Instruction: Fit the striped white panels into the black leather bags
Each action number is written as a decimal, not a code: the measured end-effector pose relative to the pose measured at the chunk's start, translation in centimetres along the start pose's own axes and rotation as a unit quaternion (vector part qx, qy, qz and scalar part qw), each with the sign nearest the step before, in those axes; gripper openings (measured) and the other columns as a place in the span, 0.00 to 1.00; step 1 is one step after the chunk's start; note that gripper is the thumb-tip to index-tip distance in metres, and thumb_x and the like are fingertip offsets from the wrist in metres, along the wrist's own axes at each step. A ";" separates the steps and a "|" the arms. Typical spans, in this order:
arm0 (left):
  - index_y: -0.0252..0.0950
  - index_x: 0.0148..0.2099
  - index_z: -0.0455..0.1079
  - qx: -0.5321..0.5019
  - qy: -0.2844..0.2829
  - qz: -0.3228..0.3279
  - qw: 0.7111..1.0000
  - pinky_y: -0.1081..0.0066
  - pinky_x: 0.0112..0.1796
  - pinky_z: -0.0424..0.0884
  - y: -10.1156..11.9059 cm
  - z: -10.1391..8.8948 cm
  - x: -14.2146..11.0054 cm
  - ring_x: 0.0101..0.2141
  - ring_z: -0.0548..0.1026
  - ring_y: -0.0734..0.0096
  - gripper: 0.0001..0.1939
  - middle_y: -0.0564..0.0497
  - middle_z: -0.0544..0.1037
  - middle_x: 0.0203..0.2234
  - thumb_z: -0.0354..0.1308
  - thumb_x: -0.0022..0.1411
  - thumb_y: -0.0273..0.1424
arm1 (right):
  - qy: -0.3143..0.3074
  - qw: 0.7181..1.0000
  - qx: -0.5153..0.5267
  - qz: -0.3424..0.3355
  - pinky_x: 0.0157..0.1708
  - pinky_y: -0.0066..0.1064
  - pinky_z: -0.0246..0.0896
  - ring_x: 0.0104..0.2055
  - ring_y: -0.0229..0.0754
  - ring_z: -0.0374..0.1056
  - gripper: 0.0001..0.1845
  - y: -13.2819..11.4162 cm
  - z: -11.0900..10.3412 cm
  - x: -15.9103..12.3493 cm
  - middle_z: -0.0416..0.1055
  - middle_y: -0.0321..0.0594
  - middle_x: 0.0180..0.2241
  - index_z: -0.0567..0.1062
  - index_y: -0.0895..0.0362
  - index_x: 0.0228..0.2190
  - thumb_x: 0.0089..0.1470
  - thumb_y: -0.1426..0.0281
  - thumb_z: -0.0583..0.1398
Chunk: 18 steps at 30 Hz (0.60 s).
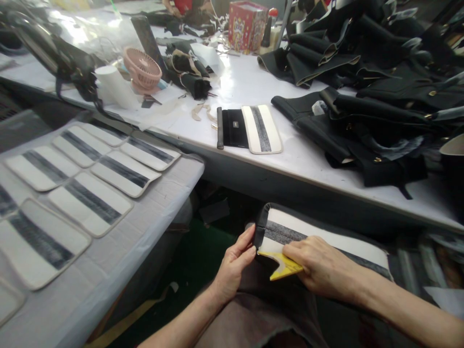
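Observation:
In the head view, a cream panel with a dark grey stripe and black edging [348,237] lies across my lap. My left hand [237,256] pinches the black left end of this panel between thumb and fingers. My right hand [319,263] grips a flat yellow tool with a curved notch [282,266], held against the panel's near left corner. The right-hand fingers are partly hidden behind the tool and the panel's edge.
Several cream striped panels [92,203] lie on the left table. On the white table [241,79] are a black piece with a striped flap [261,129], a pink fan [142,67], a red box [247,26] and a pile of black bags [362,111].

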<state>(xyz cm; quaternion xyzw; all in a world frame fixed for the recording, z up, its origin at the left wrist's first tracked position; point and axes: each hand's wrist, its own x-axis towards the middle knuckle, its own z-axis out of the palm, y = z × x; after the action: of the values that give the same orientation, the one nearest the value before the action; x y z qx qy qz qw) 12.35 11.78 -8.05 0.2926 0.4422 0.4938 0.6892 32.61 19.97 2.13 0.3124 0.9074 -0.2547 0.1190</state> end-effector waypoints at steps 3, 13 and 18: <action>0.44 0.64 0.65 0.021 0.009 0.003 1.000 0.53 0.64 0.53 0.6 0.2 -0.1 0.64 0.59 0.52 0.27 0.50 0.63 0.64 0.59 0.63 0.36 | -0.004 1.000 -0.024 0.006 0.26 0.34 0.41 0.28 0.41 0.69 0.08 -0.6 0.1 -0.2 0.75 0.39 0.30 0.70 0.57 0.30 0.47 0.79 0.56; 0.39 0.62 0.67 0.130 0.087 0.062 0.986 0.58 0.64 0.57 1.2 1.7 -0.1 0.62 0.63 0.55 0.26 0.48 0.67 0.62 0.56 0.61 0.31 | 0.021 0.994 -0.092 0.052 0.26 0.36 0.40 0.27 0.48 0.70 0.11 -2.3 0.0 -1.4 0.75 0.41 0.29 0.70 0.55 0.29 0.47 0.81 0.53; 0.38 0.62 0.67 0.141 0.116 0.073 0.980 0.59 0.64 0.56 0.9 2.5 -0.1 0.62 0.64 0.57 0.26 0.48 0.67 0.62 0.54 0.61 0.29 | 0.036 0.993 -0.008 0.113 0.26 0.34 0.42 0.25 0.44 0.67 0.07 -1.0 -0.2 -2.1 0.73 0.38 0.26 0.69 0.55 0.27 0.52 0.77 0.53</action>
<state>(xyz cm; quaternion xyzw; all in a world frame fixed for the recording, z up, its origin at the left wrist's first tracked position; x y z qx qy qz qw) 14.19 12.07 -6.21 0.3592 0.5616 0.5064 0.5470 33.61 18.28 3.48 0.4210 0.8721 -0.2207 0.1164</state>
